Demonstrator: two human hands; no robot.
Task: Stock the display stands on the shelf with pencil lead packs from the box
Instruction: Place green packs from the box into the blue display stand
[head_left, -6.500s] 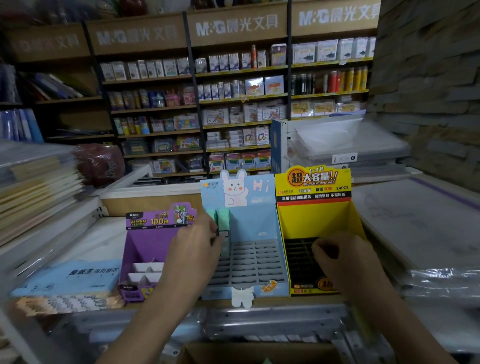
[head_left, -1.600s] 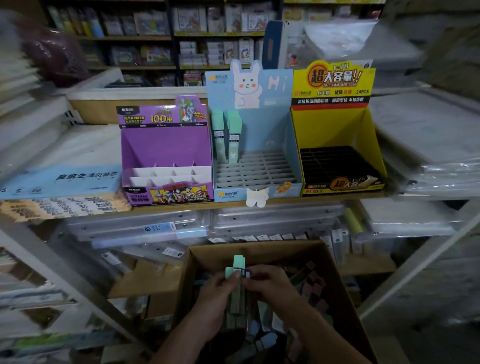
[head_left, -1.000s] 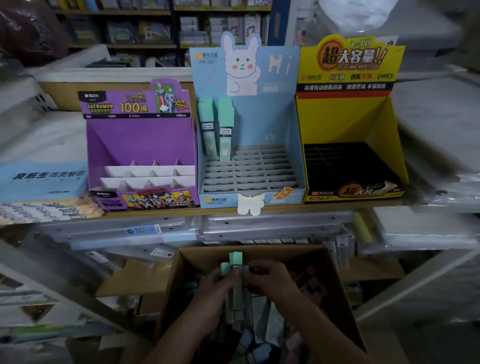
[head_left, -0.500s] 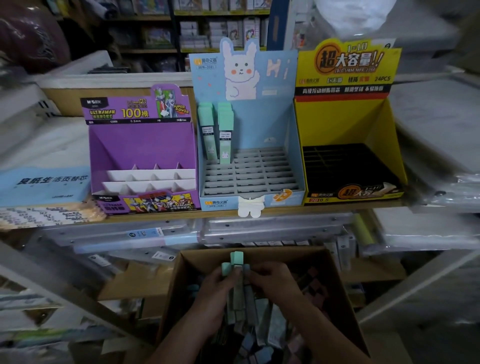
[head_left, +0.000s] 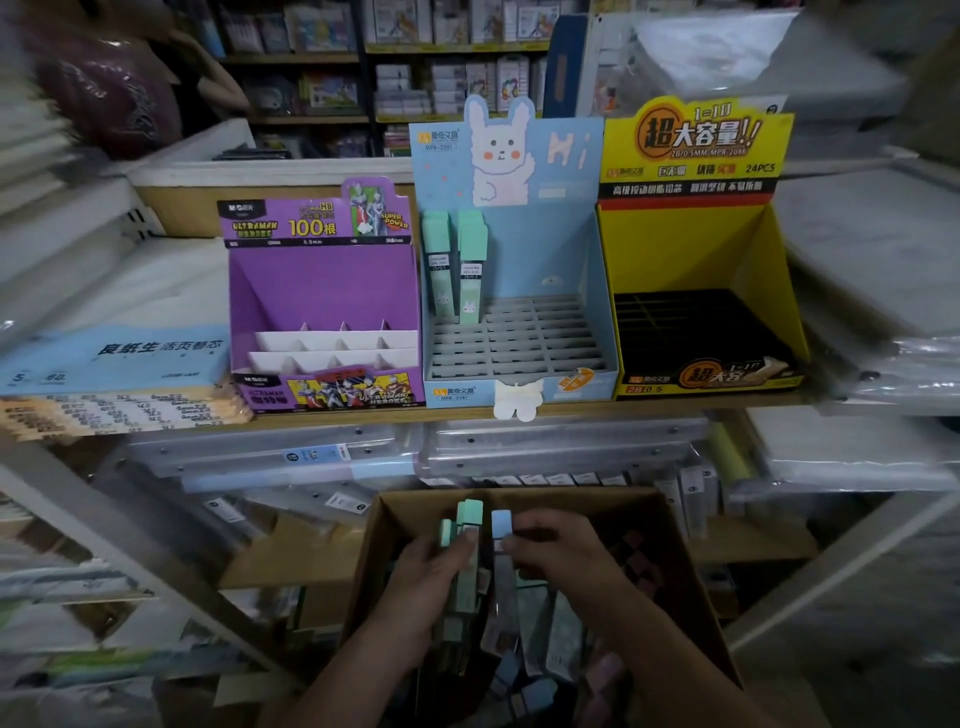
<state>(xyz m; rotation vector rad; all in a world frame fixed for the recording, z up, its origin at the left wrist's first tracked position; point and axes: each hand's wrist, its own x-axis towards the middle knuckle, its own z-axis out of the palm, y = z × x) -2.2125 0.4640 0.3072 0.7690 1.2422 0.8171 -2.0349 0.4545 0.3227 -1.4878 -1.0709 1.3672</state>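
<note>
Three display stands sit on the wooden shelf: a purple stand (head_left: 322, 291), a light-blue rabbit stand (head_left: 545, 270) and a yellow stand (head_left: 691, 249). Two green lead packs (head_left: 457, 265) stand in the back-left slots of the blue stand. Below, a brown cardboard box (head_left: 670, 551) holds several loose packs. My left hand (head_left: 431, 577) grips a small bunch of green packs (head_left: 467, 525) upright over the box. My right hand (head_left: 561, 551) pinches a light-blue pack (head_left: 501, 525) right beside them.
Stacked paper pads with a blue cover (head_left: 114, 358) lie left of the purple stand. Plastic-wrapped piles (head_left: 872, 322) flank the yellow stand. Clear folders (head_left: 395, 457) fill the shelf under the stands. A slanted white shelf support (head_left: 130, 551) runs at lower left.
My right hand has drawn a light-blue pack up next to the green bunch in my left hand. The stands on the shelf are unchanged.
</note>
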